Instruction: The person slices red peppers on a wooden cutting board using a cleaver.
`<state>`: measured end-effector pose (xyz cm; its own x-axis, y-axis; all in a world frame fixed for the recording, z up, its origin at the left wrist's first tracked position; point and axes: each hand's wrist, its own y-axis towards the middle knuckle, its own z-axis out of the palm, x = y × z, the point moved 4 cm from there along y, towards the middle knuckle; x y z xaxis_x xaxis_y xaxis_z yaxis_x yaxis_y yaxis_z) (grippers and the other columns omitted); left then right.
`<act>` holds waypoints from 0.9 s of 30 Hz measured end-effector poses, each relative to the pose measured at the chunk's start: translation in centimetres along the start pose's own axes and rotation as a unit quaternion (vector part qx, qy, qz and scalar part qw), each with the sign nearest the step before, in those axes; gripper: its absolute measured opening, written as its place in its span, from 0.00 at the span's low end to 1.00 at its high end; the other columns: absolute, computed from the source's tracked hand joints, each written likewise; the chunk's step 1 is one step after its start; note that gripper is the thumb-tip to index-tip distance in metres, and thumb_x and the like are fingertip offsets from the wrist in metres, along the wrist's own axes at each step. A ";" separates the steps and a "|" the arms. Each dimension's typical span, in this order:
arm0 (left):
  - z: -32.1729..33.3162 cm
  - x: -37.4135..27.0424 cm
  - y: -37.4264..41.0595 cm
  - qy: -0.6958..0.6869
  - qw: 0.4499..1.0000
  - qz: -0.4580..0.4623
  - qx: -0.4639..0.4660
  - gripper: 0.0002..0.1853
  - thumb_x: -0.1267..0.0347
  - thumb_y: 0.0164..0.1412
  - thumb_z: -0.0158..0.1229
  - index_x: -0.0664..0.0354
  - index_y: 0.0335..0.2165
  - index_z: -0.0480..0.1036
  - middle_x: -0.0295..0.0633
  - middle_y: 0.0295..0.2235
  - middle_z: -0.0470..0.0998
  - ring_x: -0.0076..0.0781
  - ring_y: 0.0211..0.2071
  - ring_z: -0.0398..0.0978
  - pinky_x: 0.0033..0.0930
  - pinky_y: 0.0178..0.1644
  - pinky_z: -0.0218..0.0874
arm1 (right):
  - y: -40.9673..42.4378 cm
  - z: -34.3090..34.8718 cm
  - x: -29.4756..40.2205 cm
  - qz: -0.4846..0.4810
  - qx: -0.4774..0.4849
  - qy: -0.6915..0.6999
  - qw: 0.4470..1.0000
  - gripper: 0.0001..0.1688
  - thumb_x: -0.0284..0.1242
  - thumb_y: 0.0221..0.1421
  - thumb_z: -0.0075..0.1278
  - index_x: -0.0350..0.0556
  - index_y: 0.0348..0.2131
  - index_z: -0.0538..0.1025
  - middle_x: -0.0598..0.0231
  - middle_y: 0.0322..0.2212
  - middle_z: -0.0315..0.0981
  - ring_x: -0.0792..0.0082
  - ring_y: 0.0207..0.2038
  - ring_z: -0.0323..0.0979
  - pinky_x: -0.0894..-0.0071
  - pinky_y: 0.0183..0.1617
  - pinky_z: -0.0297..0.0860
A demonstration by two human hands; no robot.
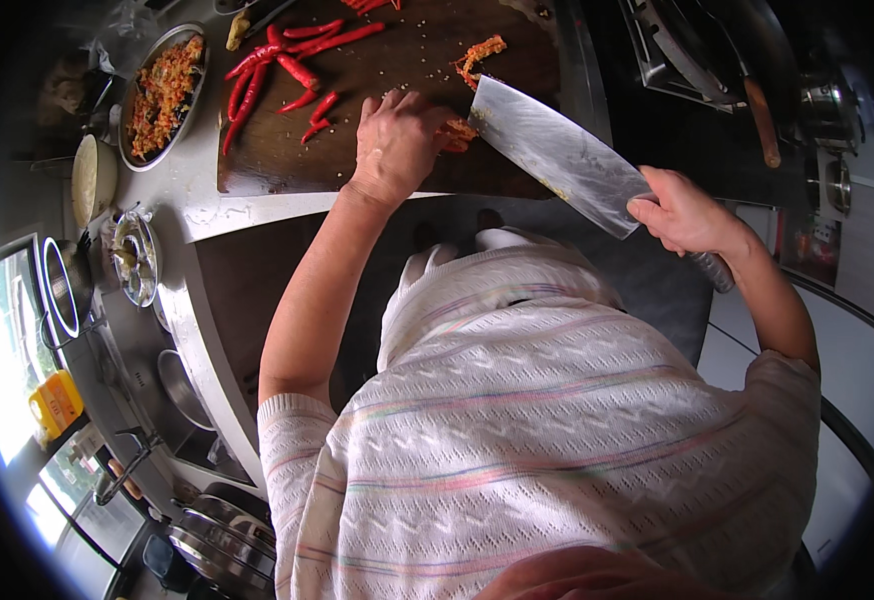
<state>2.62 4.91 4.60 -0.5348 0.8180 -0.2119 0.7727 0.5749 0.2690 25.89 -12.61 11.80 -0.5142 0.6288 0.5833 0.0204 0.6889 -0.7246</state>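
Observation:
My left hand (399, 142) presses down on the dark wooden cutting board (422, 169) with curled fingers, gripping a small bunch of opened red chili pieces (456, 135) whose orange insides show. My right hand (684, 210) is closed around the handle of a broad steel cleaver (557, 154). The blade slants towards the bunch, its front end close beside it, with a few pale seeds stuck to the metal. Beyond the blade's tip lies a strip of seedy chili core (482, 56). Whole red chilies (275, 56) lie piled at the board's left, with shorter pieces (322, 112) nearer my left hand.
A metal bowl of chopped chili (166, 97) stands left of the board, near a pale bowl (94, 180) and a plastic-covered plate (136, 259). A sink (181, 390) lies lower left. At upper right is a wok (696, 52) with a wooden-handled utensil (763, 127).

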 end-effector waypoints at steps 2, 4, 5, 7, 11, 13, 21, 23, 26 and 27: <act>0.1 -0.2 0.2 -0.005 1.000 -0.001 0.003 0.12 0.63 0.45 0.63 0.40 0.34 0.79 0.32 0.31 0.73 0.35 0.39 0.70 0.38 0.43 0.59 | 0.5 -0.4 -0.3 0.006 0.020 0.014 1.000 0.10 0.27 0.57 0.43 0.36 0.34 0.65 0.70 0.14 0.60 0.83 0.11 0.58 0.79 0.11 0.59; 0.1 -0.1 0.2 -0.005 1.000 -0.003 0.012 0.12 0.62 0.46 0.63 0.38 0.34 0.78 0.31 0.31 0.74 0.35 0.39 0.71 0.38 0.44 0.59 | 0.8 -0.7 -0.6 0.021 0.048 0.051 0.997 0.10 0.28 0.58 0.43 0.36 0.35 0.65 0.71 0.14 0.59 0.83 0.11 0.57 0.79 0.11 0.58; 0.2 0.1 0.2 -0.010 1.000 -0.009 0.022 0.11 0.62 0.47 0.62 0.38 0.33 0.78 0.31 0.32 0.74 0.34 0.40 0.71 0.39 0.44 0.59 | 0.8 -0.8 -0.7 0.028 0.061 0.070 0.995 0.10 0.28 0.58 0.43 0.36 0.35 0.65 0.71 0.15 0.59 0.83 0.11 0.57 0.80 0.12 0.58; 0.5 0.5 0.5 -0.018 0.999 -0.021 0.043 0.09 0.63 0.48 0.61 0.37 0.33 0.79 0.31 0.32 0.73 0.33 0.42 0.71 0.40 0.45 0.59 | 0.9 -1.1 -0.6 0.030 0.065 0.068 0.995 0.11 0.28 0.58 0.43 0.36 0.36 0.66 0.71 0.14 0.59 0.84 0.11 0.56 0.80 0.12 0.58; 0.4 0.3 0.7 -0.015 0.997 -0.025 0.070 0.09 0.63 0.47 0.61 0.36 0.32 0.79 0.31 0.33 0.74 0.33 0.42 0.70 0.41 0.45 0.58 | 0.8 -1.5 -0.1 0.031 0.060 0.028 0.997 0.12 0.28 0.58 0.43 0.37 0.39 0.66 0.72 0.14 0.58 0.84 0.11 0.55 0.80 0.12 0.58; 0.3 0.2 0.8 -0.010 0.997 -0.023 0.067 0.09 0.63 0.47 0.61 0.36 0.31 0.79 0.31 0.33 0.74 0.33 0.43 0.70 0.42 0.46 0.58 | 1.1 -1.4 0.2 0.024 0.065 0.038 0.997 0.13 0.28 0.58 0.43 0.37 0.40 0.66 0.72 0.15 0.58 0.84 0.11 0.55 0.80 0.12 0.58; 0.7 0.3 0.7 -0.015 0.996 -0.030 0.083 0.07 0.63 0.47 0.61 0.35 0.30 0.79 0.30 0.32 0.74 0.32 0.42 0.70 0.42 0.46 0.57 | 1.5 -0.9 -1.2 0.035 0.117 0.121 0.985 0.12 0.29 0.59 0.44 0.38 0.39 0.66 0.75 0.14 0.56 0.86 0.11 0.53 0.81 0.12 0.57; 0.6 0.2 0.9 -0.016 0.996 -0.027 0.083 0.07 0.62 0.47 0.61 0.35 0.29 0.79 0.30 0.32 0.74 0.32 0.42 0.70 0.42 0.46 0.57 | 1.6 -0.7 -1.3 0.043 0.107 0.115 0.987 0.11 0.29 0.59 0.44 0.39 0.38 0.65 0.76 0.14 0.55 0.86 0.11 0.53 0.80 0.12 0.57; 0.4 0.1 0.7 -0.014 0.995 -0.026 0.092 0.06 0.62 0.48 0.61 0.35 0.29 0.79 0.30 0.32 0.74 0.31 0.42 0.70 0.42 0.46 0.56 | 1.5 -0.7 -0.8 0.049 0.130 0.123 0.983 0.10 0.28 0.60 0.44 0.39 0.37 0.65 0.75 0.14 0.56 0.87 0.11 0.53 0.80 0.12 0.58; 0.2 0.0 0.9 -0.015 0.995 -0.025 0.094 0.06 0.62 0.48 0.61 0.35 0.29 0.79 0.30 0.32 0.74 0.31 0.42 0.70 0.42 0.46 0.56 | 1.7 -0.7 -1.0 0.048 0.135 0.133 0.981 0.09 0.29 0.60 0.44 0.40 0.36 0.65 0.75 0.14 0.56 0.87 0.11 0.53 0.80 0.12 0.58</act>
<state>3.38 5.41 4.61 -0.5654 0.7860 -0.2501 0.7977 0.5982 0.0767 27.02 -11.84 10.28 -0.2789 0.7826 0.5565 -0.1884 0.5236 -0.8309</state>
